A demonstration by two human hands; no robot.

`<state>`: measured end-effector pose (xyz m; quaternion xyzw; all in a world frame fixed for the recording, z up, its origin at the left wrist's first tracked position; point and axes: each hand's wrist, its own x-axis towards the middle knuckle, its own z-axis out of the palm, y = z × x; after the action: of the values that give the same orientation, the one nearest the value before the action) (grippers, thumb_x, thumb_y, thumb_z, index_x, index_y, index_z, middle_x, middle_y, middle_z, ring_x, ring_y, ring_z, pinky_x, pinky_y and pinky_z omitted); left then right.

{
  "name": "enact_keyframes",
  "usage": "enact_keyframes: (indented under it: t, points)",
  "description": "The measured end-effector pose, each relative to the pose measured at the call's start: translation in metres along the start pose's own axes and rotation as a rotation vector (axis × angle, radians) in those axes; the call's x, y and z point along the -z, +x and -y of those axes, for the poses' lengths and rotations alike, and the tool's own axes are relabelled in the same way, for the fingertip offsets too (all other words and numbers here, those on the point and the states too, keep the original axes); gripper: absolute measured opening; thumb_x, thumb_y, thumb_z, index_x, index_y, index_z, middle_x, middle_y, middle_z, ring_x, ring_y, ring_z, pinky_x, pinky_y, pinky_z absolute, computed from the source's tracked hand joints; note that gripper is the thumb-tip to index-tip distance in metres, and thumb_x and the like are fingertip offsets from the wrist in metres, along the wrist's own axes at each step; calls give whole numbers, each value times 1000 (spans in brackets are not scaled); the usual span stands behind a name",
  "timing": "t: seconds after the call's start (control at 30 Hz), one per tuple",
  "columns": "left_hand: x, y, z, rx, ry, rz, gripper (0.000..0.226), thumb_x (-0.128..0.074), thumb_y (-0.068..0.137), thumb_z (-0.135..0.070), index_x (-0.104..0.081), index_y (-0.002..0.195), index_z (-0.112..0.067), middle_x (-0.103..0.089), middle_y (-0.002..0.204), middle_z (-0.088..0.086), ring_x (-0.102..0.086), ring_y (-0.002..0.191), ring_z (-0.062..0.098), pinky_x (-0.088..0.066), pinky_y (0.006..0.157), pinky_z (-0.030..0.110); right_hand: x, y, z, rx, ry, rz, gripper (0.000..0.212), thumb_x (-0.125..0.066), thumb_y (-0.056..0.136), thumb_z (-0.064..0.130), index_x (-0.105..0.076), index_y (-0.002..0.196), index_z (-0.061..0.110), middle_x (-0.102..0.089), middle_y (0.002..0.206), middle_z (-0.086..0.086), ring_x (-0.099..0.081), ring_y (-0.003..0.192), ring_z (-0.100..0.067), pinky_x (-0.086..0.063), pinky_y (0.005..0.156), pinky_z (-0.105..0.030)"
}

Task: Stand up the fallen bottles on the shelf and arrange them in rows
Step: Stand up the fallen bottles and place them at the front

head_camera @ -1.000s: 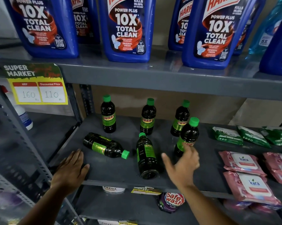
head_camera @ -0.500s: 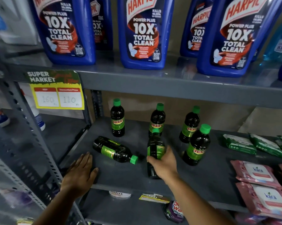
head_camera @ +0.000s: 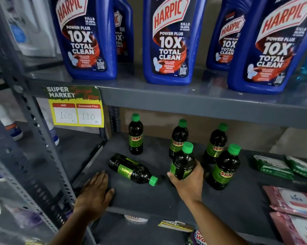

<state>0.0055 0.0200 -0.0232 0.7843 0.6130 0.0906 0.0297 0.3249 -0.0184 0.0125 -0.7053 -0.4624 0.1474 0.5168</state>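
Several small dark bottles with green caps and green "SUNNY" labels stand on the grey middle shelf (head_camera: 158, 200). My right hand (head_camera: 189, 183) is shut on one bottle (head_camera: 183, 160), holding it upright in front of the middle back bottle (head_camera: 178, 137). Another bottle (head_camera: 131, 169) lies on its side, cap pointing right and toward me. Upright bottles stand at back left (head_camera: 135, 135), back right (head_camera: 215, 143) and front right (head_camera: 225, 167). My left hand (head_camera: 94, 195) rests flat on the shelf's front left edge, fingers apart, holding nothing.
Big blue Harpic bottles (head_camera: 168, 41) fill the upper shelf, above a yellow price tag (head_camera: 77, 110). Green packets (head_camera: 273, 167) and pink wipe packs (head_camera: 294, 202) lie to the right. A perforated grey upright (head_camera: 43, 156) runs along the left.
My right hand reached the fallen middle bottle, gripped it and raised it from lying flat to upright. The left hand stayed on the shelf edge. The camera moved closer.
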Motion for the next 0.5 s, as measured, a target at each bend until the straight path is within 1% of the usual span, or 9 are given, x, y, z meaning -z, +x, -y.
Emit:
enact_keyframes:
  t: [0.07, 0.1, 0.17, 0.2, 0.3, 0.33, 0.4, 0.43, 0.5]
  points:
    - [0, 0, 0, -7, 15, 4, 100, 15, 71, -71, -10, 148, -12, -7, 159, 3, 6, 139, 7, 1, 112, 29, -1, 1, -4, 23, -25, 70, 89, -87, 56, 20, -37, 130, 30, -58, 115, 2, -57, 112, -19, -48, 90, -31]
    - [0, 0, 0, -10, 15, 3, 98, 14, 72, -70, -10, 148, -12, -7, 159, 2, 7, 137, 5, 2, 112, 29, -1, 0, -4, 40, -48, 67, 90, -85, 56, 22, -36, 130, 29, -55, 117, 2, -54, 115, -19, -45, 91, -30]
    - [-1, 1, 1, -10, 13, 5, 99, 13, 72, -71, -11, 148, -12, -7, 158, 2, 6, 138, 7, 1, 112, 29, -2, 4, -5, 41, -52, 22, 96, -88, 49, 39, -42, 131, 18, -49, 119, 0, -45, 118, -16, -41, 94, -31]
    - [-2, 1, 1, -11, 18, 7, 97, 11, 73, -70, -12, 148, -12, -8, 158, 3, 4, 140, 8, 1, 112, 29, -2, 6, -7, 30, -40, 18, 95, -89, 49, 40, -44, 129, 17, -51, 118, 0, -48, 116, -16, -43, 92, -31]
    - [-3, 0, 1, -7, 20, 5, 93, 6, 76, -66, -14, 148, -11, -11, 158, 3, -2, 144, 14, 0, 111, 29, -3, 7, -4, 10, -22, 123, 88, -83, 62, 11, -34, 134, 22, -58, 112, 0, -60, 109, -23, -48, 86, -33]
    - [-3, 0, 2, -5, 24, 2, 90, 4, 77, -64, -13, 148, -11, -11, 158, 3, -2, 144, 14, 0, 112, 29, -4, 7, -4, 8, -10, 107, 88, -83, 61, 12, -34, 133, 22, -58, 112, -1, -60, 108, -23, -49, 88, -36]
    - [-3, 1, 2, -6, 32, 0, 87, 3, 78, -62, -13, 148, -12, -11, 158, 3, -3, 144, 15, -1, 112, 30, -5, 7, -5, -22, 38, 48, 93, -88, 54, 28, -38, 132, 19, -56, 116, -3, -57, 110, -20, -49, 91, -37]
    - [-3, 2, 2, -8, 35, 2, 87, 2, 78, -62, -13, 148, -12, -12, 158, 3, -3, 144, 15, -2, 112, 30, -4, 7, -5, -34, 34, 52, 95, -88, 55, 28, -37, 134, 18, -55, 118, -3, -58, 111, -20, -49, 91, -35]
    - [-5, 2, 3, -5, 28, 3, 86, 0, 79, -62, -14, 147, -11, -13, 158, 4, -4, 144, 16, -3, 113, 31, -4, 8, -4, -34, 62, 149, 97, -85, 63, 12, -27, 141, 17, -56, 119, -3, -59, 112, -22, -46, 88, -30]
